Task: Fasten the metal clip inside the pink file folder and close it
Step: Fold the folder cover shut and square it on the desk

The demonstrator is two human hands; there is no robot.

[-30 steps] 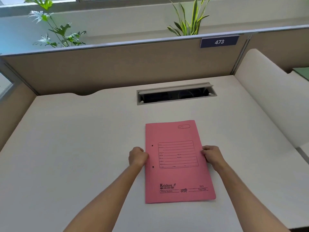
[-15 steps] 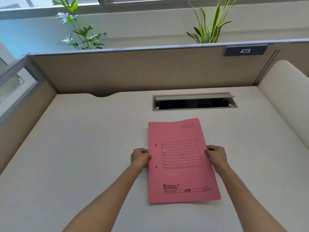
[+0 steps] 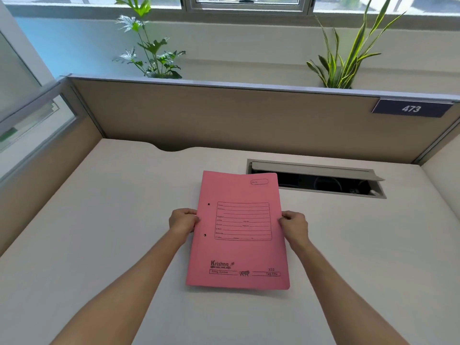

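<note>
A pink file folder lies shut on the white desk, its printed cover facing up and its spine with two punched holes on the left. My left hand grips the spine edge at mid-height. On the opposite side, my right hand grips the opening edge at the same height. The metal clip is hidden inside the folder.
An open cable slot with a raised flap sits in the desk just behind the folder's right corner. Beige partition panels wall the desk at the back and left. Plants stand beyond the partition.
The view has swung left and up, so the folder and hands now sit further right of the cable slot's left end. Both hands keep their grip on the folder's edges.
</note>
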